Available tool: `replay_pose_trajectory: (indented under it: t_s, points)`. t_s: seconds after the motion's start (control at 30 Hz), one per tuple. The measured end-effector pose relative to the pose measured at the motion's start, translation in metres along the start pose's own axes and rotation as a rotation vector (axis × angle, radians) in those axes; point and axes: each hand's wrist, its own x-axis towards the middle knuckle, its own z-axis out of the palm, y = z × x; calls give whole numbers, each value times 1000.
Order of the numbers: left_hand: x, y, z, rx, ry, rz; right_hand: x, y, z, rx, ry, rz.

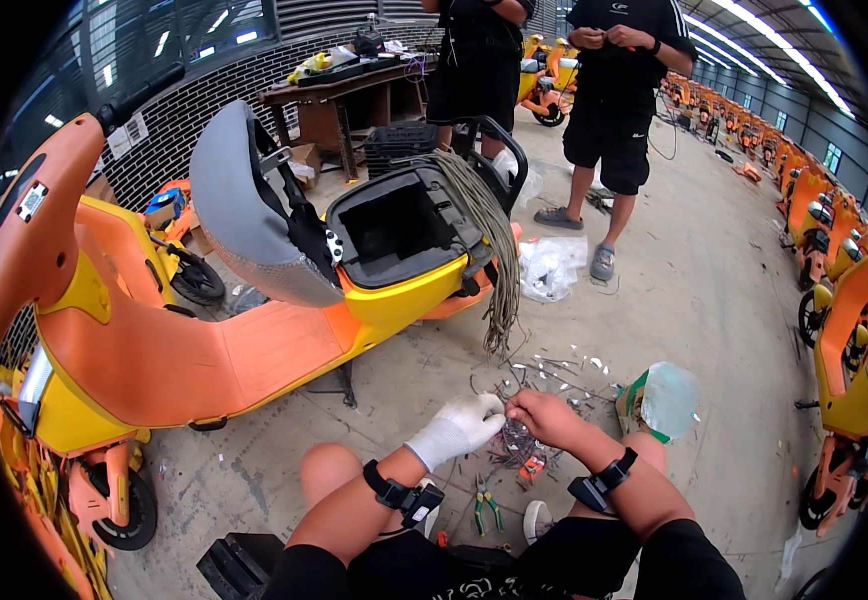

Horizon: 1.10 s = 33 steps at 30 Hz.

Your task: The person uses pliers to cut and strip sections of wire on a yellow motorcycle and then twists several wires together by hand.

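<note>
My left hand [462, 428], in a white glove, and my bare right hand [546, 417] meet fingertip to fingertip above the floor. Both are closed in a pinch; whatever they hold is too small or hidden to make out. Below them lies a scatter of thin dark scraps [569, 385], like cut wire pieces. A small orange-red object [532, 468] sits among these, and pliers [487, 508] with green and yellow handles lie nearer to me, between my feet. A bundle of grey-green cables [489, 235] hangs over the tail of the scooter ahead.
The orange and yellow scooter [289, 350] stands at left, its grey seat [244, 190] raised. At right is an open carton with a clear plastic bag [672, 400]. Two people stand beyond, near a workbench [339, 90]. Rows of scooters [844, 350] line the right side.
</note>
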Motion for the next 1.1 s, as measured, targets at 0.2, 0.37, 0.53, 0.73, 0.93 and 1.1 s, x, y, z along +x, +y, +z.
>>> replay_pose_trajectory:
  t_s: [0.2, 0.37, 0.53, 0.73, 0.93, 1.1]
  points:
    - [2, 2, -9, -43, -66, -152, 6, -14, -6, 102, 22, -92]
    - [6, 3, -7, -71, -68, -129, 1, -2, -7, 13, 37, -87]
    - [1, 4, -9, -33, 23, -16, 5, 2, -3, -3, 48, -64]
    - [1, 7, -11, 0, 38, 48, 5, 2, 0, 4, 25, 3]
    - [-2, 8, -8, 41, 93, 127, 8, -10, -7, 157, -69, 199]
    - [0, 9, -5, 61, 130, 149, 4, 2, -3, 127, -72, 155]
